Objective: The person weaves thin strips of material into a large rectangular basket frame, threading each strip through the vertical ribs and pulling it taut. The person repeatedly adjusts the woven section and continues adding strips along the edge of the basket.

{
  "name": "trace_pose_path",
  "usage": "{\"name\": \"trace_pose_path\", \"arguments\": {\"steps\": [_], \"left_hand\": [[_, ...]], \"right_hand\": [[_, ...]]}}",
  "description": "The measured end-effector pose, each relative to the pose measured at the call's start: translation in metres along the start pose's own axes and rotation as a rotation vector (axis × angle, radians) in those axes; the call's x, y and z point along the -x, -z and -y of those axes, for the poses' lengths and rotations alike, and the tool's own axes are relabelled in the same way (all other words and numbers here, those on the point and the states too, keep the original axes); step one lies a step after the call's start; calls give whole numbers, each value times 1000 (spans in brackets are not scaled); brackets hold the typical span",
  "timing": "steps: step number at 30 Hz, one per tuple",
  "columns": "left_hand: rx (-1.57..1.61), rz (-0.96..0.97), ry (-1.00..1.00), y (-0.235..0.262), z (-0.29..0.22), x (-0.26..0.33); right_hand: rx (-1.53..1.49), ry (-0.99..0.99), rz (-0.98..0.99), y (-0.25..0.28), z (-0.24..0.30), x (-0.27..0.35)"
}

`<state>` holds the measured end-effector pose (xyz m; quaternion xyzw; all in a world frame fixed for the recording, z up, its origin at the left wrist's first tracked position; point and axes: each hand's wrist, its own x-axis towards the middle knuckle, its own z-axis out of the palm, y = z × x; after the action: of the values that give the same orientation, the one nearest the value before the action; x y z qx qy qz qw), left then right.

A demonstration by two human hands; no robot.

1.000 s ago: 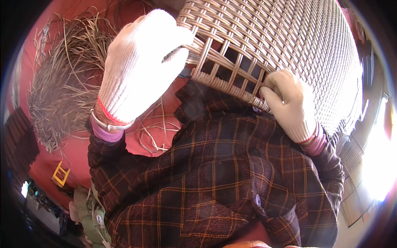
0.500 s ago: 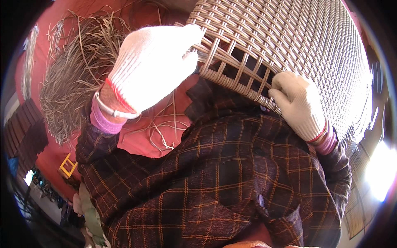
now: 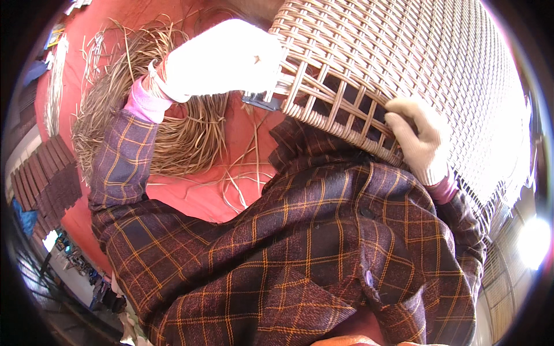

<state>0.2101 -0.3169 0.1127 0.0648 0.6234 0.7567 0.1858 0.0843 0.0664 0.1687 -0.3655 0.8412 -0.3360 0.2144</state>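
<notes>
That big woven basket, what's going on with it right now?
A person in white gloves and a plaid shirt is working on a large woven basket held against their lap. The left hand is at the basket's open lattice rim, gripping a small dark tool against the strands. The right hand grips the rim further along, steadying it. A heap of loose cane strands lies on the red floor beside them.
</notes>
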Motion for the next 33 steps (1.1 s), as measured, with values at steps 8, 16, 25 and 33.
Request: {"name": "trace_pose_path", "arguments": {"steps": [8, 16, 25, 33], "left_hand": [[-321, -131, 285, 2, -16, 5], [-979, 79, -343, -20, -27, -1], [13, -394, -86, -40, 1, 17], [-964, -408, -21, -11, 12, 16]], "right_hand": [[-201, -207, -14, 6, 3, 11], [69, 267, 56, -22, 26, -19], [-3, 206, 119, -20, 31, -34], [338, 378, 96, -35, 35, -48]]}}
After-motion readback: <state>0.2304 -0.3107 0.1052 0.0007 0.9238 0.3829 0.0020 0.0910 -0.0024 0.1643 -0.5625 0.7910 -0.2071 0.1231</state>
